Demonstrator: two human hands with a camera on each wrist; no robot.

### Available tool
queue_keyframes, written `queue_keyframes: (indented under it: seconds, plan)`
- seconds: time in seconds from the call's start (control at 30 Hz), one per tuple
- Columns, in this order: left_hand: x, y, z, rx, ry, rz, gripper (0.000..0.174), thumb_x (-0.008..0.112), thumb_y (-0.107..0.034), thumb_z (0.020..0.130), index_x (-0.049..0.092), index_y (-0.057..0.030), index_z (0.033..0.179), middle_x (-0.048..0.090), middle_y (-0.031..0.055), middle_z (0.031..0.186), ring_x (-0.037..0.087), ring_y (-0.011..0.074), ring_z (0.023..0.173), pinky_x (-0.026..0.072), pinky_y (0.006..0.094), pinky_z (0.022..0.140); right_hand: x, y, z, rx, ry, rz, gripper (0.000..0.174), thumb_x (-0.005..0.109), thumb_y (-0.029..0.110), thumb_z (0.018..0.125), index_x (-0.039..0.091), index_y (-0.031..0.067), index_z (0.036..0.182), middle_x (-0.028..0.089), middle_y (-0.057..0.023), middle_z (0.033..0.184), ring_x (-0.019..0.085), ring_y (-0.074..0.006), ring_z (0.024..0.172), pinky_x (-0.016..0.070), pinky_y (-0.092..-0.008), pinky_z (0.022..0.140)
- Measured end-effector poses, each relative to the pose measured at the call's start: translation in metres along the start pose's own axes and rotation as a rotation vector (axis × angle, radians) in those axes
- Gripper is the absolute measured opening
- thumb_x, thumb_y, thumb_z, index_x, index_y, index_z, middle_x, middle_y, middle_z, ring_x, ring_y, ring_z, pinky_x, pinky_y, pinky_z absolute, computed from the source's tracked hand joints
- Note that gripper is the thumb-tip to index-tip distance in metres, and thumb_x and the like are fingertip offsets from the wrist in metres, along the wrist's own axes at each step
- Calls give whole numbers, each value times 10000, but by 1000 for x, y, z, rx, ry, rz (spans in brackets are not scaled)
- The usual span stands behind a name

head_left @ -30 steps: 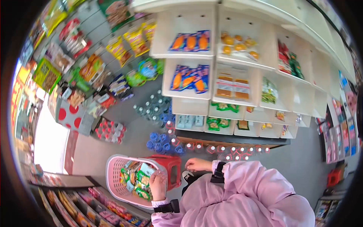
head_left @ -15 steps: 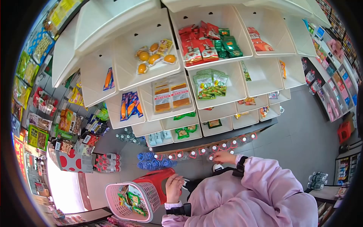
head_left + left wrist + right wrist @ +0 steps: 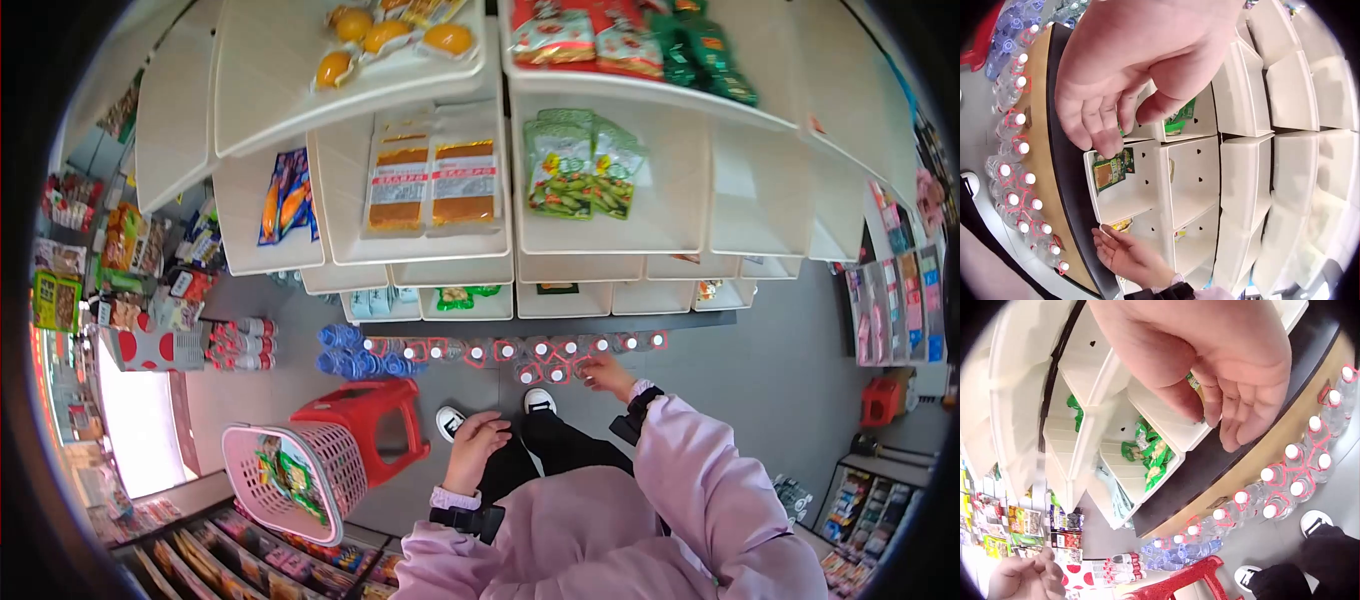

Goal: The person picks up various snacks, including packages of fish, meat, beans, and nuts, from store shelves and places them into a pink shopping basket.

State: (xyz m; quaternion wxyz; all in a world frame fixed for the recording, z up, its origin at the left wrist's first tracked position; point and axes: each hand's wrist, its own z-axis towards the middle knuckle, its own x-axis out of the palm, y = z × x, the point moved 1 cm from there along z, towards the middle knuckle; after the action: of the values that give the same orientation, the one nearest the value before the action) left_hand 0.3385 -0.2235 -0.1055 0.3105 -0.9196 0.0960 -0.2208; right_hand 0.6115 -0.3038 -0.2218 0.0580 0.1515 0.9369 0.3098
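Observation:
My left hand hangs in front of my body with loosely bent fingers, nothing in it. My right hand is also empty and relaxed, overlapping the row of clear bottles in the head view. In the left wrist view, the fingers of the left hand overlap a white bin with green packets. To the left of the left hand is a pink basket with green snack packets inside, beside a red stool.
White bins rise ahead in tiers, holding green bags, flat brown packs and round orange-yellow packs. Blue-tinted bottles stand on the floor by the shelf base. Snack racks line the lower left.
The view has turned right and come closer to the bins. The left hand has moved away from the basket, which sits farther left. Both hands stay empty.

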Motion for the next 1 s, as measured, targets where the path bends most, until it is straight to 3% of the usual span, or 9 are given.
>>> queue_keyframes:
  seconds: [0.2, 0.27, 0.33, 0.47, 0.7, 0.8, 0.83, 0.93, 1.0]
  plan:
    - [-11, 41, 24, -50, -52, -85, 259, 435, -77, 831, 467, 14, 1071, 563, 134, 968, 569, 191, 833, 458, 278, 753, -14, -35, 103, -376, -287, -369, 178, 508, 111, 781, 526, -4, 916, 570, -79, 770, 586, -158, 672, 475, -281, 575]
    - [-19, 53, 25, -69, -99, -151, 254, 433, -72, 831, 469, 16, 1066, 567, 135, 955, 567, 190, 832, 458, 285, 760, -13, -13, 114, -328, -323, -489, 161, 518, 102, 774, 533, -3, 895, 576, -101, 758, 588, -192, 672, 470, -296, 585]
    - [-32, 67, 25, -72, -136, -215, 258, 432, -58, 828, 464, 25, 1070, 569, 139, 943, 565, 199, 833, 458, 293, 765, -6, 11, 121, -593, -450, -645, 135, 511, 98, 733, 550, 11, 828, 591, -170, 757, 572, -325, 723, 451, -380, 632]
    - [-56, 100, 18, -117, -192, -260, 247, 426, -78, 838, 464, 20, 1060, 571, 124, 949, 571, 178, 817, 460, 272, 747, -7, 27, 162, -740, -480, -1004, 178, 511, 69, 723, 535, 45, 897, 571, -157, 866, 557, -337, 777, 461, -401, 664]
    - [-83, 153, 12, -237, -271, -325, 234, 431, -66, 831, 477, 30, 1039, 572, 139, 930, 568, 199, 826, 464, 288, 755, 17, 46, 197, -713, -427, -1777, 195, 456, 96, 758, 529, 67, 937, 583, -94, 873, 590, -226, 810, 495, -339, 654]
    - [-89, 161, 15, -215, -264, -368, 229, 433, -71, 833, 484, 19, 1038, 577, 133, 929, 571, 194, 821, 463, 289, 758, 18, 46, 216, -767, -390, -1813, 202, 451, 94, 760, 522, 59, 946, 587, -98, 856, 593, -237, 800, 500, -344, 630]
    - [-91, 163, 15, -219, -268, -370, 228, 434, -72, 834, 486, 17, 1037, 578, 132, 929, 572, 192, 818, 463, 289, 759, 21, 51, 218, -601, -285, -1805, 363, 448, 24, 729, 451, 37, 1092, 568, -146, 937, 575, -277, 842, 477, -355, 703]
    - [-98, 167, 22, -200, -283, -387, 220, 436, -82, 840, 489, 11, 1032, 581, 127, 925, 575, 178, 806, 462, 282, 760, 22, 58, 229, -497, -216, -1807, 366, 450, 20, 726, 448, 35, 1092, 569, -173, 926, 585, -284, 806, 479, -361, 685]
    - [-100, 169, 23, -184, -291, -401, 214, 440, -98, 848, 489, 6, 1028, 582, 123, 917, 575, 160, 793, 460, 268, 758, 18, 57, 234, -642, -227, -1775, 305, 438, 25, 738, 472, 44, 1040, 582, -169, 893, 592, -293, 775, 481, -378, 656]
